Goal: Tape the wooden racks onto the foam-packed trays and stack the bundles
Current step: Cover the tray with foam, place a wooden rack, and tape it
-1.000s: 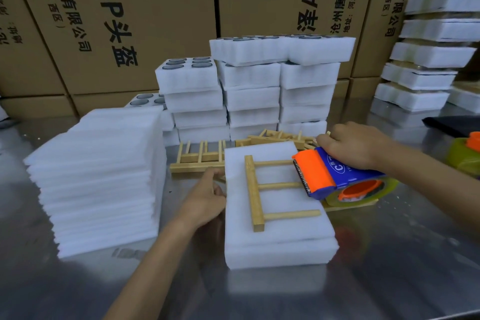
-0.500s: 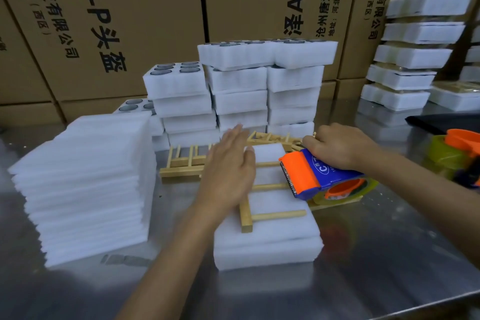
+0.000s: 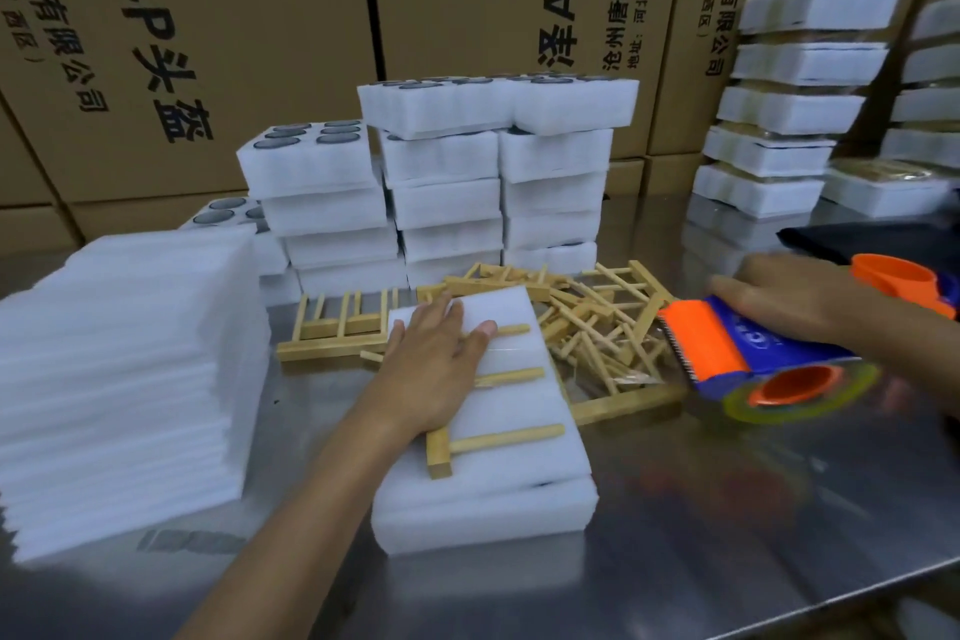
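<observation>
The left hand [image 3: 434, 369] lies flat, fingers straight, pressing a wooden rack [image 3: 498, 405] onto the foam tray [image 3: 493, 499] near the front of the metal table [image 3: 727, 535]. The right hand [image 3: 789, 304] grips an orange-and-blue tape dispenser [image 3: 727, 353], held just right of the tray above a heap of loose racks [image 3: 587, 322]. Finished bundles [image 3: 795, 109] stand stacked at far right.
</observation>
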`<state>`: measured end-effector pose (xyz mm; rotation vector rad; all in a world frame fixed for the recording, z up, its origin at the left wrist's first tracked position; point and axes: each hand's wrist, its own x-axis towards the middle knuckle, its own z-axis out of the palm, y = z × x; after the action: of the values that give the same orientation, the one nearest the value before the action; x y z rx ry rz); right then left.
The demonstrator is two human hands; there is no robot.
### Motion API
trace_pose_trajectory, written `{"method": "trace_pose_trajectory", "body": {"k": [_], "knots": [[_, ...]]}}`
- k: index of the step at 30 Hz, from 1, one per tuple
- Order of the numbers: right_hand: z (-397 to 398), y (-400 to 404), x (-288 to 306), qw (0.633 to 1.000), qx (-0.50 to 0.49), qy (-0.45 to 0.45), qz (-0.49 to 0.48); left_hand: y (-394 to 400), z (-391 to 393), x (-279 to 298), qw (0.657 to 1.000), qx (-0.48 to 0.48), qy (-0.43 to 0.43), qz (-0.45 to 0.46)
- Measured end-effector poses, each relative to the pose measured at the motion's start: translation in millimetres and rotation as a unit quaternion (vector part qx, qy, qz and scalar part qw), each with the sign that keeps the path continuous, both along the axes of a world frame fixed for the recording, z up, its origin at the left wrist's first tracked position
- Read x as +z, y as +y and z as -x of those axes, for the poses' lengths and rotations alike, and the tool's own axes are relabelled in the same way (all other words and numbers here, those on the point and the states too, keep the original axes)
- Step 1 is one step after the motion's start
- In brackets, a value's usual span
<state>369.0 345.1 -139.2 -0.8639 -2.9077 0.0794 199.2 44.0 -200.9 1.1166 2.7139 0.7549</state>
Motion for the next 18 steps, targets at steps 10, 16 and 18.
{"method": "trace_pose_trajectory", "body": {"k": [10, 16, 18], "knots": [[-33.4, 23.6, -14.8, 0.995, -0.007, -0.016, -0.103, 24.3, -34.8, 37.5, 0.919, 0.073, 0.317, 0.222], [-31.8, 22.8, -18.1, 0.994, 0.003, -0.007, -0.107, 108.8, -78.7, 57.1, 0.973, -0.157, 0.165, 0.049], [-31.3, 20.1, -18.4, 0.994, 0.001, 0.007, -0.107, 130.7, -83.5, 48.0, 0.976, -0.198, 0.017, 0.087]]}}
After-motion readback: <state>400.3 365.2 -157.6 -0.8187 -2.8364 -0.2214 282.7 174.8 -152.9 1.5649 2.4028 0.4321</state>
